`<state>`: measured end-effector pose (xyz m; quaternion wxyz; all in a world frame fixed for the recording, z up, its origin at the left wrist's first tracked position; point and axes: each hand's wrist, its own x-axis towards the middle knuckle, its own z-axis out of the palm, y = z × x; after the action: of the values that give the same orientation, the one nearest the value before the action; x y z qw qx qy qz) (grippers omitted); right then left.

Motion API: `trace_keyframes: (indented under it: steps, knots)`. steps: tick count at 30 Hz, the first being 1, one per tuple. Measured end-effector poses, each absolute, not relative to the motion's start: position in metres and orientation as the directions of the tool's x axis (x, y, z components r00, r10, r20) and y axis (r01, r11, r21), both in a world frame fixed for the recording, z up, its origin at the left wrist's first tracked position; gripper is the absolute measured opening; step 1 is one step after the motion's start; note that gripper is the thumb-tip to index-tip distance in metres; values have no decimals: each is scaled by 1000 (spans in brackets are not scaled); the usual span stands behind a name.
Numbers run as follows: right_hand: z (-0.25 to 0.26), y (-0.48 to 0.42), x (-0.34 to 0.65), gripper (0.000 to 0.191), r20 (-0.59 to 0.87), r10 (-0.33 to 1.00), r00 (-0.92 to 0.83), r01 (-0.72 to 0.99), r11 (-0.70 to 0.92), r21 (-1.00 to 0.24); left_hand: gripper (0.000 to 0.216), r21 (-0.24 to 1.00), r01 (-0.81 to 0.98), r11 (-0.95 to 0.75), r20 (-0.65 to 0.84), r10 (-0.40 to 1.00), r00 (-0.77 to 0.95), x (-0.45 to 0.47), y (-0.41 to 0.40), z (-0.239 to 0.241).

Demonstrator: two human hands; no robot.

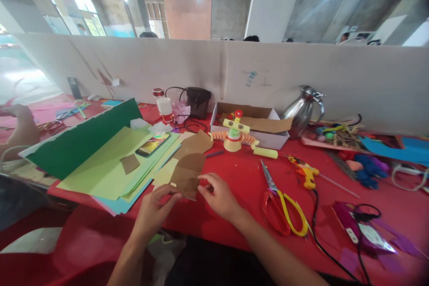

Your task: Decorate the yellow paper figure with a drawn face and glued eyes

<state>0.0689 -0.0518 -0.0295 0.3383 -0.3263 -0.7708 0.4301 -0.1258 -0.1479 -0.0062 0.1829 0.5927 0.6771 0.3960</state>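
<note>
A brown cardboard piece (187, 172) with a rounded top is held upright just above the near edge of the red table. My left hand (157, 203) pinches its lower left edge, where a small pale strip shows near the fingertips. On the opposite side, my right hand (217, 194) grips the right edge between thumb and fingers. Beyond it stands a small paper figure (233, 136) with a yellow body, folded orange arms and a red top. More brown cardboard (197, 142) lies behind the held piece.
Scissors (281, 201) and a yellow glue gun (308, 175) with a black cord lie to the right. Coloured paper sheets (97, 165) carry a phone (153, 144) on the left. Behind are a white box (268, 140) and a metal jug (300, 111). Another person's arm (16, 129) is far left.
</note>
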Motion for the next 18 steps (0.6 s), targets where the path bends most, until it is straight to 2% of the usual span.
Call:
trace_keyframes:
  steps: [4,7,9,11,14,18]
  knots:
    - [-29,-49,65,45,239,821,-519,224,400,-889,30,835,551,16,232,897,-376,-132,-122,-6]
    - [-29,-47,64,45,236,822,-518,264,416,-870,37,900,433,46,166,883,-439,-139,-85,-3]
    - [-32,-44,63,44,219,824,-523,282,409,-868,40,932,358,59,110,895,-433,-145,-56,-3]
    - [-37,-42,63,44,214,831,-513,300,407,-863,43,940,339,24,115,917,-382,-152,-28,-3]
    - [-45,-40,62,43,224,842,-490,321,414,-852,49,877,477,57,158,903,-399,-172,8,-4]
    - [-55,-42,61,43,246,843,-478,347,439,-829,28,727,660,190,258,815,-518,-217,55,14]
